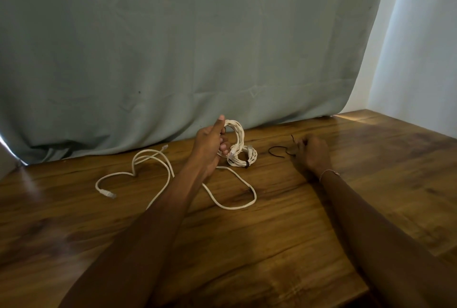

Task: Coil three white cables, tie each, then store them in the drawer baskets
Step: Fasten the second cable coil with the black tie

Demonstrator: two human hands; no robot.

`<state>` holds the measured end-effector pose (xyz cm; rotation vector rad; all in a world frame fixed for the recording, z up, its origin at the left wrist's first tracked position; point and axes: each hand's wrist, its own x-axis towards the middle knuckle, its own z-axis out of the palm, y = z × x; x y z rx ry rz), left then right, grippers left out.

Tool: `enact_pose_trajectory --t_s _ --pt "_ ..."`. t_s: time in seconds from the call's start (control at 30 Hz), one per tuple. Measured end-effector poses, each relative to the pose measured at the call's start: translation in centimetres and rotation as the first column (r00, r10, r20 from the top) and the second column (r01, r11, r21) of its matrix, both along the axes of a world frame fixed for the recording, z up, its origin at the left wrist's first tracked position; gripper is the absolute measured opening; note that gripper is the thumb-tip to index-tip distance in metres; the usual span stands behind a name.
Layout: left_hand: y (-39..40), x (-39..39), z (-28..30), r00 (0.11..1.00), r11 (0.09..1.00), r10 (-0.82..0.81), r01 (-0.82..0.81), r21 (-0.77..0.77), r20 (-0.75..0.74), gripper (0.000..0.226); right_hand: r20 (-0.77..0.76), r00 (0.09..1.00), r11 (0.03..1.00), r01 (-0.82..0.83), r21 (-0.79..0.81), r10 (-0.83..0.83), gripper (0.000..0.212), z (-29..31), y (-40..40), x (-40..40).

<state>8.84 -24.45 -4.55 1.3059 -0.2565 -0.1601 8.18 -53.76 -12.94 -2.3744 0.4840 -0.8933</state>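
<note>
**Cable inventory: one coil in hand, one tied, one loose**

Left hand (210, 144): gripping an upright coiled white cable (235, 134) at the far centre of the wooden counter (272, 246), thumb up along the coil's left side, fingers curling through the loop; grip clenched around the coil, a clear plug dangling at its lower edge.

Tied coil (243, 158): lying flat on the counter, touching the held coil's base on the right, wearing a black tie (246, 164) at its near edge.

Loose white cable (153, 166): sprawling in open loops across the counter, left of and nearer than the coils, passing under the left forearm; one plug resting at the near left, another pointing toward the far edge.

Right hand (312, 152): resting on the counter to the right, fingers curling onto a thin black tie (278, 150); grip pinching one end, remainder looping leftward on the wood. Thin bracelet (327, 172) circling the wrist.

Grey-green cloth (173, 48): hanging behind the counter.
</note>
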Motion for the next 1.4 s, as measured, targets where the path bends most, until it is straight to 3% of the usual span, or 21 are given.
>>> enact_pose_trajectory --t_s 0.13,0.23,0.33,0.5,0.6,0.87,1.1,1.27,1.4 --pt "0.1 0.0 0.2 1.0 1.0 -0.005 0.005 -0.006 0.004 0.033 0.151 0.988 0.993 -0.049 0.111 0.032 0.021 0.5 0.3 -0.5" --pt "0.4 0.1 0.3 1.0 1.0 -0.012 0.012 -0.001 0.01 0.034 0.285 0.947 0.927 -0.235 0.293 0.15 0.012 2.1 1.9 -1.7" --pt "1.0 0.3 0.3 1.0 1.0 -0.007 0.007 0.004 0.009 0.033 0.338 0.893 0.804 -0.425 0.416 0.297 0.01 3.9 4.1 -2.4" --pt "2.2 0.5 0.3 1.0 1.0 -0.001 0.001 -0.007 0.01 0.034 0.45 0.755 0.458 -0.65 0.606 0.477 0.018 6.5 8.2 -2.7" --pt "3.3 0.6 0.5 1.0 1.0 0.019 -0.018 -0.014 0.025 0.034 0.452 0.696 0.372 -0.697 0.614 0.559 0.026 8.0 10.8 -3.1" --pt "7.9 1.0 1.4 0.992 0.995 0.089 -0.085 -0.043 0.092 0.036 0.432 0.612 0.438 -0.784 0.44 0.662 0.035 12.7 18.0 -4.5" --pt "12.8 1.3 3.3 0.971 0.977 0.183 -0.161 -0.143 0.155 0.037 0.484 0.496 0.442 -0.867 0.23 0.721 0.021 17.4 24.7 -4.4" --pt "15.5 1.6 5.0 0.958 0.956 0.242 -0.208 -0.208 0.153 0.034 0.403 0.497 0.481 -0.864 0.149 0.768 0.031 19.1 28.9 -3.5" --pt "16.6 1.5 5.8 0.948 0.937 0.278 -0.232 -0.26 0.157 0.035 0.411 0.606 0.678 -0.734 -0.039 0.681 0.021 18.8 31.1 -2.5"
